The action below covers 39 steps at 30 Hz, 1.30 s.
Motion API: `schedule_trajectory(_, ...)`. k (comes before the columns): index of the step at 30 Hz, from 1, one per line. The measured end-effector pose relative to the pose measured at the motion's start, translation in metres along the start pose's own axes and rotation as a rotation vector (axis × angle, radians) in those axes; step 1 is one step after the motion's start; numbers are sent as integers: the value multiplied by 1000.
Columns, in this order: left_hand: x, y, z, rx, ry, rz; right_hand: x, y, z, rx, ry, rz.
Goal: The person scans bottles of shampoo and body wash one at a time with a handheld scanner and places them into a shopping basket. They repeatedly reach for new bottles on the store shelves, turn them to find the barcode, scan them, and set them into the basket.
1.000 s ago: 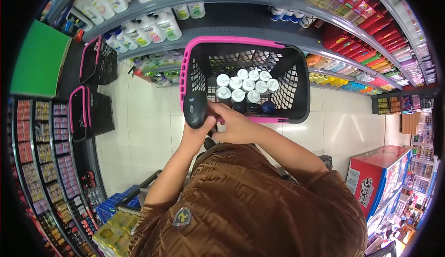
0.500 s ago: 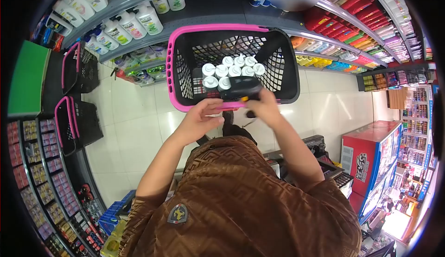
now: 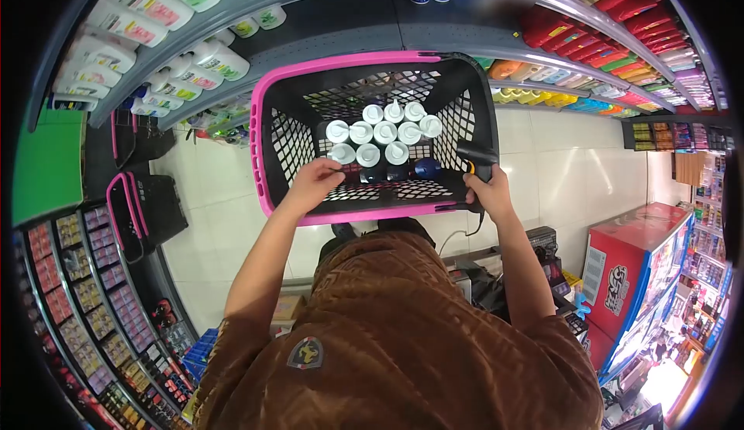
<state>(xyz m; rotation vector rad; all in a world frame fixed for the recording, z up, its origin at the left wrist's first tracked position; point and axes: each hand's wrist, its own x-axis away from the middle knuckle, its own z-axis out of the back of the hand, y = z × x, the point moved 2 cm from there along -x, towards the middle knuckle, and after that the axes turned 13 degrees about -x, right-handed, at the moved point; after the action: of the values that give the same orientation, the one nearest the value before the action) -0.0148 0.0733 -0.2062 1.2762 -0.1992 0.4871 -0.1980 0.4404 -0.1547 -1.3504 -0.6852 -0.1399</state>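
Note:
A black basket with a pink rim (image 3: 349, 59) holds several white-topped pump bottles (image 3: 385, 131) standing upright. Beside them, nearer my body, are dark-capped items (image 3: 426, 169). My right hand (image 3: 488, 191) is closed round a black handheld scanner (image 3: 477, 154) with a yellow-orange trigger, over the basket's right side; a cable hangs below it. Over the basket's near left part, my left hand (image 3: 314, 185) has thumb and fingertips close together near the closest white bottle top. Whatever is between those fingertips, if anything, is too small to tell.
Shelves with white bottles (image 3: 203, 59) are at the upper left, and shelves with red packs (image 3: 552, 30) at the upper right. Black baskets with pink handles (image 3: 163, 205) stand on the left. A red freezer (image 3: 620, 267) is at the right, beyond the tiled floor (image 3: 535, 158).
My right hand has moved the scanner from above the bottles to the basket's right side. My left hand has shifted left and into the basket. The dark-capped items now show.

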Motion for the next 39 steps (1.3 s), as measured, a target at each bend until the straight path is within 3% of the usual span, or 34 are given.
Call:
schedule_trajectory(2, -26, 9, -25, -121, -124, 63, -2, 6, 4, -167, 4, 45)
schedule_trajectory(4, -67, -32, -63, -395, -228, 37, 0, 10, 6, -185, 22, 57)
schedule_trajectory(5, -73, -4, -78, -520, -302, 46, 1, 12, 7, -154, 31, 86)
schedule_trajectory(8, -115, 4, -139, -646, -516, -18, 9, 8, 3, -130, 15, 141)
schedule_trajectory(9, -135, -25, -171, -688, -509, -91, 9, 7, 1, -192, 44, 152)
schedule_trajectory(12, -157, -10, -218, -729, -569, -147, 9, 12, 1, -223, 56, 164)
schedule_trajectory(15, -175, -47, -270, -821, -525, -109, 9, 16, 5, -226, 55, 152)
schedule_trajectory(17, -169, -29, -271, -963, -561, -27, 10, 15, 5, -244, 54, 155)
schedule_trajectory(20, -163, -10, -258, -936, -557, -9, 11, 17, 6, -286, 51, 167)
schedule_trajectory(21, -156, 1, -249, -929, -541, -79, 11, 18, 7, -272, 51, 153)
schedule_trajectory(26, -150, 1, -249, -1009, -558, -39, 6, 15, 4, -271, 47, 172)
schedule_trajectory(28, -132, 31, -236, -979, -465, -251, 5, 15, 4, -262, 59, 161)
schedule_trajectory(33, -70, 128, -167, -943, -460, -372, 2, 9, 1, -271, 73, 205)
schedule_trajectory(36, -31, 159, -104, -655, -119, -730, -4, -2, -6, -314, 55, 109)
schedule_trajectory(38, -4, 187, -57, -412, -11, -630, -5, -7, -19, -551, 26, -177)
schedule_trajectory(39, 7, 196, -34, -270, -55, -454, -5, -11, -28, -570, -35, -213)
